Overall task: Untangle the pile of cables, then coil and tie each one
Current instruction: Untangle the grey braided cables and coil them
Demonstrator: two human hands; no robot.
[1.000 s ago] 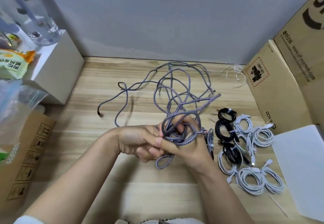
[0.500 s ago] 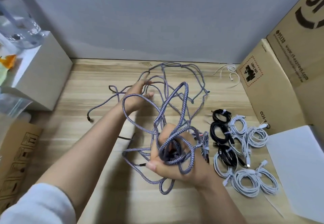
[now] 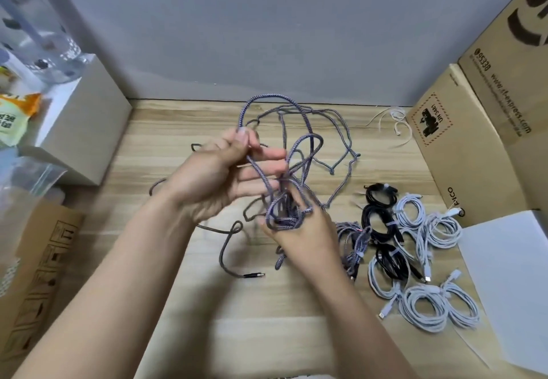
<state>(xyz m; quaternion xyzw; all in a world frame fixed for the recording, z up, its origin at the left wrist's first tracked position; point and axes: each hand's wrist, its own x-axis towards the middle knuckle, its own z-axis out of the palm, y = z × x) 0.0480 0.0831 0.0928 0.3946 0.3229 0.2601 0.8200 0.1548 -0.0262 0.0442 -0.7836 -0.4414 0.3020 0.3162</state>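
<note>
Centre frame: right hand grips the wound coil of braided cable. Left hand, up-left of it, pinches the slack strand, which runs down-right into the coil. Loose remainder trails across upper tabletop.

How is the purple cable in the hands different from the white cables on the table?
The purple braided cable is one loose tangle; the white cables are each wound into a neat coil. The purple one is held up, pinched by the left hand and gripped by the right hand; the white ones lie untouched on the table. The white coils each wear a tie; the purple tangle shows none. Both are cables.
</note>
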